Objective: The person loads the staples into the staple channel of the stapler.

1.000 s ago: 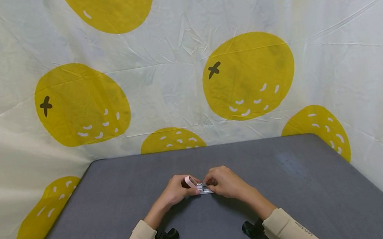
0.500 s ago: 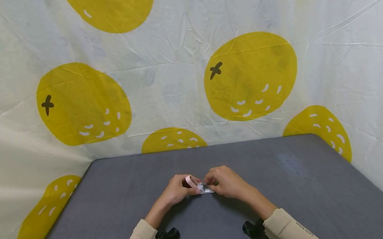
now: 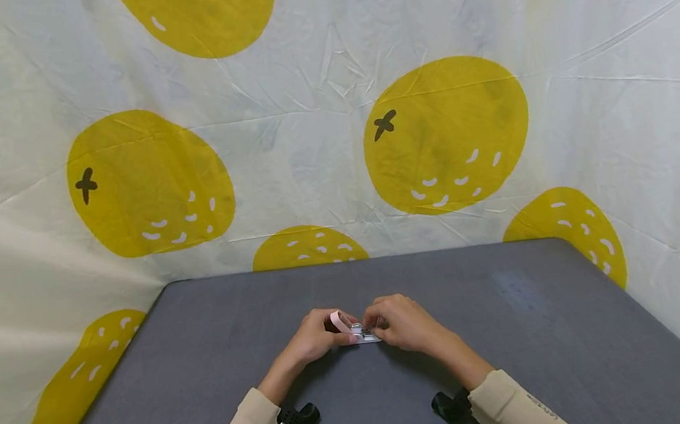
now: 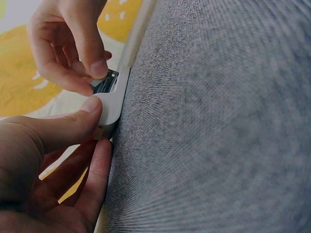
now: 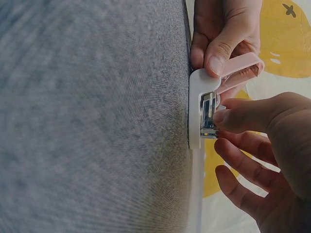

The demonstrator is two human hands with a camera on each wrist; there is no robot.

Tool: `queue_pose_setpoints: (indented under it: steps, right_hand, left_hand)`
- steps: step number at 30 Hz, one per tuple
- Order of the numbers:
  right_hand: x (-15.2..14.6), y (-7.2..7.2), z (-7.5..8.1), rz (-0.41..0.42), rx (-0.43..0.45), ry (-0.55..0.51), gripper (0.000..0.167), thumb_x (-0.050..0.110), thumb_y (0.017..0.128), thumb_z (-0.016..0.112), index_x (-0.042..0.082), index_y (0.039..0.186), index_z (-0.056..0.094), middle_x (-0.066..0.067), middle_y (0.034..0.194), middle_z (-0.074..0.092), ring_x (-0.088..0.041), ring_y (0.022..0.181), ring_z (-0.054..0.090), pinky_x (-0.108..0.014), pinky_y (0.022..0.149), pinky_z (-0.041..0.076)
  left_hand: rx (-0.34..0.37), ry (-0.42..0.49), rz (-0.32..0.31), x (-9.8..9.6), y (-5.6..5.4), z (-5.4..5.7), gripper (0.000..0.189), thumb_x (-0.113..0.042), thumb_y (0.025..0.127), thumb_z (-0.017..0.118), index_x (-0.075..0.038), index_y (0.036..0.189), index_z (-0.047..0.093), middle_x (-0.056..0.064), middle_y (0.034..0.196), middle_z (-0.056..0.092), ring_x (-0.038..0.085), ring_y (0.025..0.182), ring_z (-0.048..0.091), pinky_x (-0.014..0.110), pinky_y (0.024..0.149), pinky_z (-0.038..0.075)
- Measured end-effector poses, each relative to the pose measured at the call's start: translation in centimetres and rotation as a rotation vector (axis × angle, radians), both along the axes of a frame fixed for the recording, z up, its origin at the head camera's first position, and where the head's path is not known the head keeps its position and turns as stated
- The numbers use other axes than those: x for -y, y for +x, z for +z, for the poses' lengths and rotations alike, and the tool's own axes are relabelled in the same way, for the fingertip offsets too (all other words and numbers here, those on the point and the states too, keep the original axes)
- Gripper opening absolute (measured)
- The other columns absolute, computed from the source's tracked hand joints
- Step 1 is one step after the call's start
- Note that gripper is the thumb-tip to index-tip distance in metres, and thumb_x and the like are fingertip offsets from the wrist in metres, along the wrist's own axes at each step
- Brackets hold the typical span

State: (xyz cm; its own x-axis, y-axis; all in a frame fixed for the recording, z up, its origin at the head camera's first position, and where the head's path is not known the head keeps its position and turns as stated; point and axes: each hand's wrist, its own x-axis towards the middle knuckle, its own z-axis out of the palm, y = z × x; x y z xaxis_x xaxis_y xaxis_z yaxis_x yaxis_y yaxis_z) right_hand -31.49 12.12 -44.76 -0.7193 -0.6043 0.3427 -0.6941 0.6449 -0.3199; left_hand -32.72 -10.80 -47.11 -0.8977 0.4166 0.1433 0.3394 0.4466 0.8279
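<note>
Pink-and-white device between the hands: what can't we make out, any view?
- Metal part, right wrist view: partly covered by the right hand's thumb; can't tell what, if anything, is loaded inside. Head view: too small for detail.
- Left hand: cut off by the left and bottom edges in the left wrist view; fingers partly behind the pink lever in the right wrist view.
- Lettering on the right sleeve, head view: too small to read.

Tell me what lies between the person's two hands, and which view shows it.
Between the left hand and the right hand lies a stapler, its pink handle raised; the head and right wrist views show this.
</note>
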Motion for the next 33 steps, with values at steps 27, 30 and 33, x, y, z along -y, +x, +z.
queue_pose_setpoints:
  steps: [27,30,33]
  right_hand:
    - [0.32,0.69,0.30,-0.008,0.021,0.032,0.013,0.006,0.090,0.075,0.017,0.096,0.080,0.002,0.096,0.074,-0.012,0.081,0.070,-0.029,0.070,0.054]
    - [0.33,0.67,0.29,-0.010,0.024,0.031,0.014,0.006,0.090,0.076,0.017,0.096,0.080,0.002,0.095,0.074,-0.013,0.081,0.070,-0.030,0.071,0.055]
    - [0.34,0.64,0.24,-0.010,0.028,0.029,0.014,0.006,0.090,0.076,0.017,0.096,0.080,0.002,0.096,0.075,-0.013,0.081,0.071,-0.030,0.071,0.055]
  left_hand:
    - [0.013,-0.007,-0.001,0.14,0.16,-0.08,0.026,-0.014,0.084,0.086,-0.010,0.109,0.080,0.008,0.103,0.079,0.011,0.080,0.063,0.027,0.068,0.048]
    - [0.008,-0.008,-0.002,0.14,0.15,-0.08,0.026,-0.015,0.084,0.086,-0.010,0.109,0.081,0.008,0.103,0.079,0.011,0.081,0.063,0.026,0.069,0.049]
    - [0.009,-0.009,-0.003,0.16,0.19,-0.09,0.026,-0.015,0.084,0.086,-0.010,0.109,0.081,0.008,0.104,0.079,0.011,0.081,0.063,0.026,0.069,0.048]
